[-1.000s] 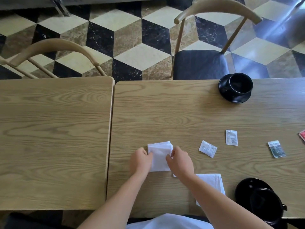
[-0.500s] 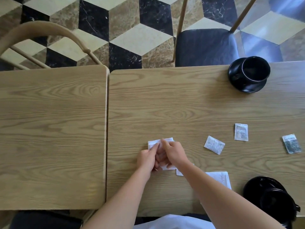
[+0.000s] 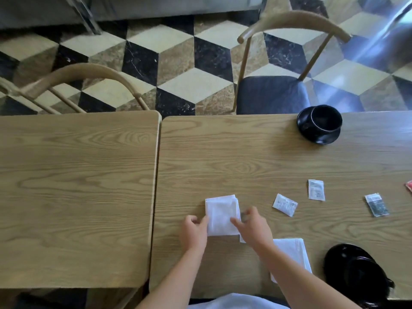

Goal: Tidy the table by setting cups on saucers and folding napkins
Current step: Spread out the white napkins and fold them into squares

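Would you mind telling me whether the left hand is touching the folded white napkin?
Touching. In the head view the left hand has its fingertips on the left edge of the folded napkin, with no table showing between them.

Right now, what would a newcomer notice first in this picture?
First, both hands, left and right, on a folded white napkin at the near table edge. Then the black cup on its saucer at the far edge, and small packets between them.

The sachets on the counter carry print, but it is too blurred to read.
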